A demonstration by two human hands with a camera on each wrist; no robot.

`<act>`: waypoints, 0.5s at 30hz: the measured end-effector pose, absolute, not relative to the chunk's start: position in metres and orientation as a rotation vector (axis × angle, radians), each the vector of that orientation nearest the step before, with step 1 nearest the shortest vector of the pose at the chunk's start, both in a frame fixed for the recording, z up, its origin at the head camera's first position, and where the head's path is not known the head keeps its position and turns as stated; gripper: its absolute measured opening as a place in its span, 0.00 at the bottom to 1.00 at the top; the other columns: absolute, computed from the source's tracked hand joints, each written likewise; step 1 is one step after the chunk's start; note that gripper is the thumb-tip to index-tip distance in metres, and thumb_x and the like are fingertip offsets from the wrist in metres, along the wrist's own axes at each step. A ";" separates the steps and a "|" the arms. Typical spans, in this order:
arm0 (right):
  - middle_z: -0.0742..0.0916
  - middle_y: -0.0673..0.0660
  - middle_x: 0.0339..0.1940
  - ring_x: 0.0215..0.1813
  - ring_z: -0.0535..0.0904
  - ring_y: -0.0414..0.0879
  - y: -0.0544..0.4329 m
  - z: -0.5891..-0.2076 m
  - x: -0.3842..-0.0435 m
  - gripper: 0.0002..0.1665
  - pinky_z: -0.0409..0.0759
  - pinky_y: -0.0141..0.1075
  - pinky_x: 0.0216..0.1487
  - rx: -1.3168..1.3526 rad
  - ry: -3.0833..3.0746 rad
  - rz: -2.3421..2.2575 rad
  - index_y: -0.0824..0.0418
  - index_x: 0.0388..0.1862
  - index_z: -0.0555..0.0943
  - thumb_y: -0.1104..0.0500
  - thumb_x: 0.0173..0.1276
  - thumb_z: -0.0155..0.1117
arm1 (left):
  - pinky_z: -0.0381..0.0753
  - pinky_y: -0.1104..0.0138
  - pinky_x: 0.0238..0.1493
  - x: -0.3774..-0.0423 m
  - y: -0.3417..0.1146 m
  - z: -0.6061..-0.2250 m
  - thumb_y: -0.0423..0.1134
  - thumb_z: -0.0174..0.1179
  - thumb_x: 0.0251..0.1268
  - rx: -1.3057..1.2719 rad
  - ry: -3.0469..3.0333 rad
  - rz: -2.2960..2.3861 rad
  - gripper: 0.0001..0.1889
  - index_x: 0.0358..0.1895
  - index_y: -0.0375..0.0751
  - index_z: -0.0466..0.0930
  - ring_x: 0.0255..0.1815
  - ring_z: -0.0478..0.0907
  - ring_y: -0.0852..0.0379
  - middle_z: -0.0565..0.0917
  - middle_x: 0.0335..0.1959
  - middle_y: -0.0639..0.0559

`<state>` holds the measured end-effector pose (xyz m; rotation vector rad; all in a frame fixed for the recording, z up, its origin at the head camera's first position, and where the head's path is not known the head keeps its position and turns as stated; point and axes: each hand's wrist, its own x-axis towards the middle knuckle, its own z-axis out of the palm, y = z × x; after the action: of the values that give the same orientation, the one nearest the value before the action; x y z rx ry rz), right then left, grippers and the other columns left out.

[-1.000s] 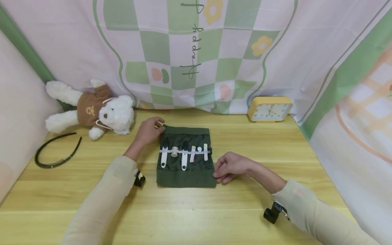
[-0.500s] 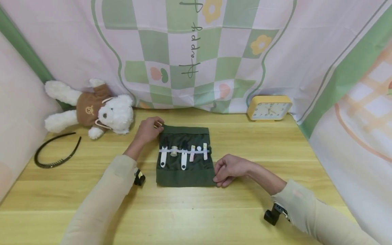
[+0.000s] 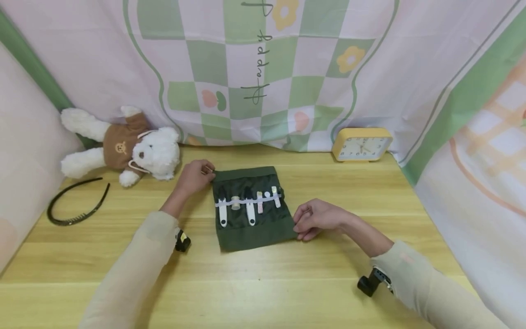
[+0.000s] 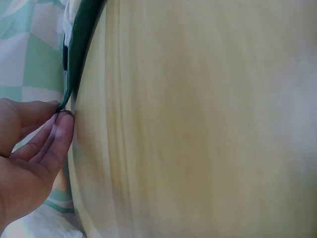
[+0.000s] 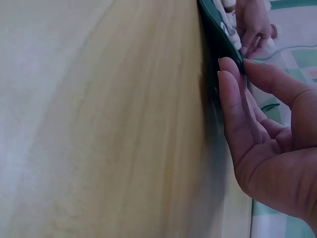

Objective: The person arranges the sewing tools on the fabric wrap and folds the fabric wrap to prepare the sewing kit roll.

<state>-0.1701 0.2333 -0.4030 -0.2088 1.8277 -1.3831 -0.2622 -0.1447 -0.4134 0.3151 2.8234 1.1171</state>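
Observation:
A dark green fabric tool roll (image 3: 259, 234) lies spread out mid-table in the head view, turned slightly askew. A pale elastic strap across it holds two white-handled tools (image 3: 251, 214) with dark tops, a small beige cylinder (image 3: 235, 204) and slim white pieces (image 3: 276, 197); their exact kinds are too small to tell. My left hand (image 3: 195, 179) pinches its far left corner between thumb and fingers, as the left wrist view confirms on the green edge (image 4: 83, 47). At the near right corner, my right hand (image 3: 319, 216) pinches the fabric, its edge (image 5: 218, 34) lifted off the table in the right wrist view.
On the left lie a white plush dog (image 3: 121, 148) in a brown top and a black headband (image 3: 76, 218). A yellow clock (image 3: 363, 144) stands at the back right. A patterned curtain (image 3: 255, 64) hangs behind the wooden table (image 3: 263, 292).
The tool roll has rotated a little anticlockwise. Its near right corner moved right and away with my right hand; my left hand shifted slightly left with the far left corner.

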 end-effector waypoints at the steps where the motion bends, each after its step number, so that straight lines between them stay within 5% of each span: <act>1: 0.89 0.65 0.36 0.35 0.88 0.50 0.234 -0.402 -0.171 0.14 0.87 0.43 0.41 -0.205 1.837 -1.387 0.76 0.47 0.76 0.69 0.68 0.67 | 0.80 0.50 0.52 -0.262 -0.146 -0.414 0.34 0.61 0.73 0.319 2.821 1.117 0.13 0.54 0.31 0.81 0.51 0.82 0.39 0.85 0.49 0.35; 10: 0.87 0.66 0.40 0.38 0.88 0.54 0.245 -0.394 -0.184 0.12 0.87 0.46 0.43 -0.154 1.910 -1.422 0.76 0.50 0.74 0.70 0.72 0.60 | 0.80 0.50 0.51 -0.259 -0.159 -0.413 0.33 0.64 0.68 0.384 2.839 1.074 0.09 0.46 0.30 0.84 0.46 0.83 0.41 0.87 0.43 0.38; 15: 0.86 0.65 0.40 0.38 0.88 0.53 0.249 -0.393 -0.191 0.10 0.87 0.45 0.43 -0.171 1.951 -1.409 0.76 0.50 0.76 0.70 0.74 0.58 | 0.81 0.51 0.51 -0.256 -0.166 -0.414 0.32 0.66 0.67 0.367 2.801 1.104 0.11 0.48 0.30 0.85 0.48 0.83 0.42 0.87 0.44 0.38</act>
<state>-0.1907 0.2493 -0.3931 -0.1713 1.9510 -1.4087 -0.2557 -0.1659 -0.4141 0.3669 2.8007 1.1038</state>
